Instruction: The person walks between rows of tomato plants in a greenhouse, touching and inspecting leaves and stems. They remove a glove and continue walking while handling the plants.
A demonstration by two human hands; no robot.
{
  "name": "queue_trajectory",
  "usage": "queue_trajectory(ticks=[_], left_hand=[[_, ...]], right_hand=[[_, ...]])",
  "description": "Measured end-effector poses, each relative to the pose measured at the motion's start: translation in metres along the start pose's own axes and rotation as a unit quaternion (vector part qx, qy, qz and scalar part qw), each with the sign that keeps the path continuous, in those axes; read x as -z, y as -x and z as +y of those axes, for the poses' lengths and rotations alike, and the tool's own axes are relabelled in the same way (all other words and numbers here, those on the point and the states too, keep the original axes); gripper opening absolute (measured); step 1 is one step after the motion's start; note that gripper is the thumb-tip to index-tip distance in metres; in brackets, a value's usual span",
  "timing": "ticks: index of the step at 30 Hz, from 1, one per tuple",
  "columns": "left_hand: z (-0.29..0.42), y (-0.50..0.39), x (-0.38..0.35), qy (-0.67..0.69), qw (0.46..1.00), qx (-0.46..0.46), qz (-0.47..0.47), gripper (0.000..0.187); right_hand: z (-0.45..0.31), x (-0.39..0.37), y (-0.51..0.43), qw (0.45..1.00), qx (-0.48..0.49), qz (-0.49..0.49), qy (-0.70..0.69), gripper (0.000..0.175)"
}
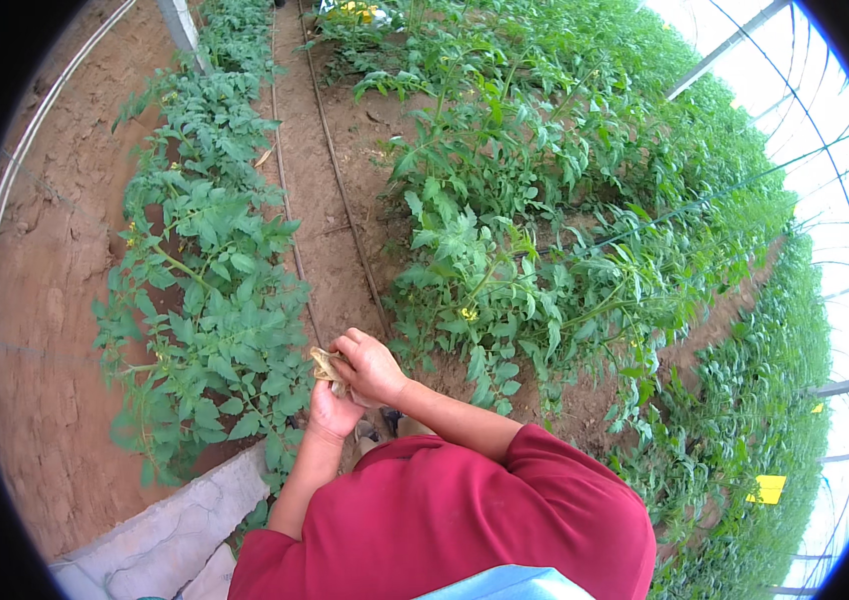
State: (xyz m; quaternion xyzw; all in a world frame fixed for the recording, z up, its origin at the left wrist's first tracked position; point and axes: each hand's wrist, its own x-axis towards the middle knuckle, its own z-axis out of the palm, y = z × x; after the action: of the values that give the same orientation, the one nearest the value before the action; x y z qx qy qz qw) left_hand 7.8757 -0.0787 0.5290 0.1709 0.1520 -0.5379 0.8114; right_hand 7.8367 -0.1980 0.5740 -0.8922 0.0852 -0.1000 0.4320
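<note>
Both hands meet in front of my body, over the path between two rows of plants. A crumpled beige cloth [327,366], possibly a fabric glove, is bunched between them. My right hand [373,369] grips it from above with curled fingers. Below it, my left hand [335,411] holds the cloth's lower part, its thumb up against the fabric and its other fingers largely hidden. Leafy tomato plants [207,300] stand close to the left of my hands. More tomato plants [514,277], some with small yellow flowers, grow to the right.
Two thin irrigation hoses [342,180] run along the soil path [331,255]. A low concrete ledge [169,517] lies at lower left, and a concrete post [183,34] rises at upper left. A yellow card [767,489] hangs among plants at right. A taut string [694,214] crosses the right rows.
</note>
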Motion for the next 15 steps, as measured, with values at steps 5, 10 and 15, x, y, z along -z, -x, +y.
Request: queue_trajectory(ticks=[5,10,15], left_hand=[[0.010,0.010,-0.007,0.010,0.999,-0.033,-0.020,0.054],[0.006,0.015,-0.015,-0.013,0.998,0.018,-0.064,0.066],[0.025,0.042,-0.051,-0.251,0.964,0.062,-0.070,0.076]], right_hand=[[0.004,-0.008,0.020,0.986,0.142,0.009,0.091,0.045],[0.019,-0.018,0.013,0.991,0.125,0.050,0.029,0.028],[0.041,0.018,-0.018,0.876,-0.216,0.082,-0.424,0.011]])
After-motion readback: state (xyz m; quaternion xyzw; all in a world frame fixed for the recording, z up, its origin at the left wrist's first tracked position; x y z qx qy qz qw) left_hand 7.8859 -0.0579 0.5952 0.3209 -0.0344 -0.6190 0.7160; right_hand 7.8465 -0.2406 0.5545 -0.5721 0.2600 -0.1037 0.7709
